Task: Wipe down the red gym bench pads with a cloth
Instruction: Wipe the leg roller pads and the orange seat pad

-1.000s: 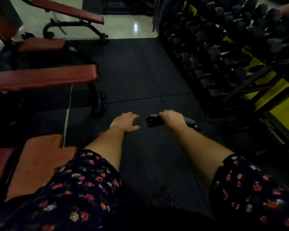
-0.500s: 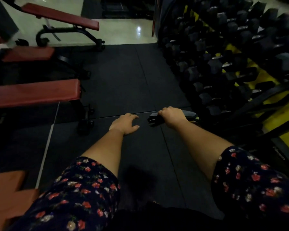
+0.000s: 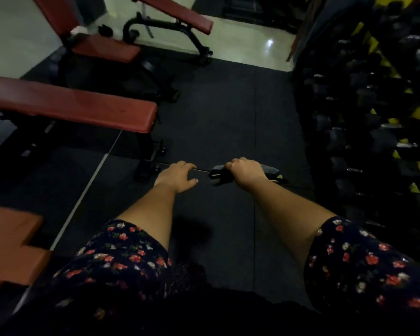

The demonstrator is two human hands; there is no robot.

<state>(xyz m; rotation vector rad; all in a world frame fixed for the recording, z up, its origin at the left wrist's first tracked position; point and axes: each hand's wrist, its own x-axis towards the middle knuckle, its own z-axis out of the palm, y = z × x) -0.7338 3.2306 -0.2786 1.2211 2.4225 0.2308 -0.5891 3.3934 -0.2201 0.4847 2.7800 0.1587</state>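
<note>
**Benches swing closer as the cloth is carried over**

Since half a second ago the view has turned left. The long red pad [image 3: 70,105] now reaches further across, its end near the left hand [image 3: 177,177]. Both hands sit much as they did. The right hand [image 3: 246,172] is clenched around a dark cloth [image 3: 268,169], which is bunched so it pokes out both sides of the fist, probably to stop it trailing. The cloth touches no pad, so wiping this bench looks not yet begun. The left hand holds nothing, its fingers loosely bent above the floor mat [image 3: 216,105], likely kept free to steady a bench. A tilted bench [image 3: 102,48] and a sloped pad [image 3: 177,14] stand behind, and another pad [image 3: 10,238] is cut off at lower left. Dim light and blur turn the dumbbell rack [image 3: 374,105] at right into a dark mass. The cloth's yellowish edge is too small to read. Flowered sleeves [image 3: 121,253] hide the floor below.
</note>
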